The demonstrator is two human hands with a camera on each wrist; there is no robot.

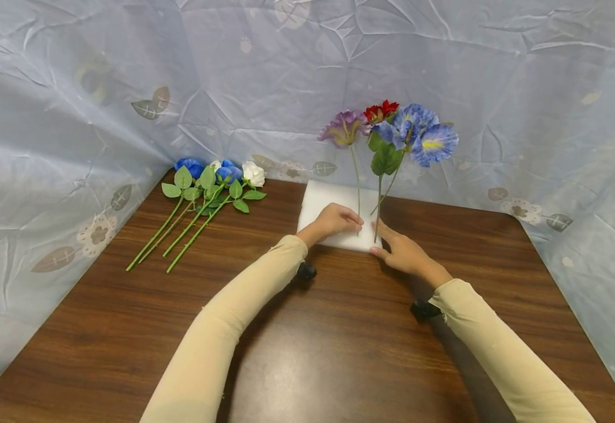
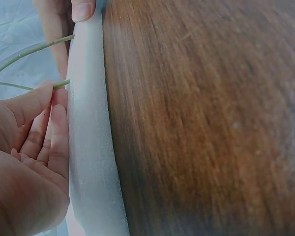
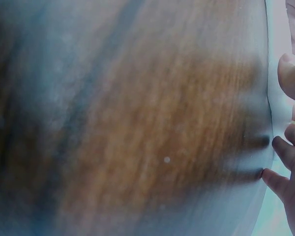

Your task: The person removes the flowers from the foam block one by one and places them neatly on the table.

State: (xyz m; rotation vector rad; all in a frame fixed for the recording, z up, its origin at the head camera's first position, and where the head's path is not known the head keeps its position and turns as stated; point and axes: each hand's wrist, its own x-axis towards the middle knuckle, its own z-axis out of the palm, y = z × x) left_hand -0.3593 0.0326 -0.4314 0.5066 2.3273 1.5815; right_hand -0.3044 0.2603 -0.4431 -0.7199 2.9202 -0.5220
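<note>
A white foam block (image 1: 324,197) lies at the back of the table, its edge seen close up in the left wrist view. My left hand (image 1: 337,222) pinches the thin green stem of a purple flower (image 1: 346,128) low down, right at the foam. At the block's right side, my right hand (image 1: 406,252) rests with fingers extended and thumb at the front edge. Beside the purple flower, a blue iris-like flower (image 1: 434,144) and a red flower (image 1: 380,113) rise from the foam on stems with green leaves.
Several cut roses lie at the table's back left, with blue blooms (image 1: 188,167) and a white rose (image 1: 254,174), stems pointing toward the front. A patterned grey-blue cloth (image 1: 265,76) hangs behind and beside the brown wooden table (image 1: 307,352).
</note>
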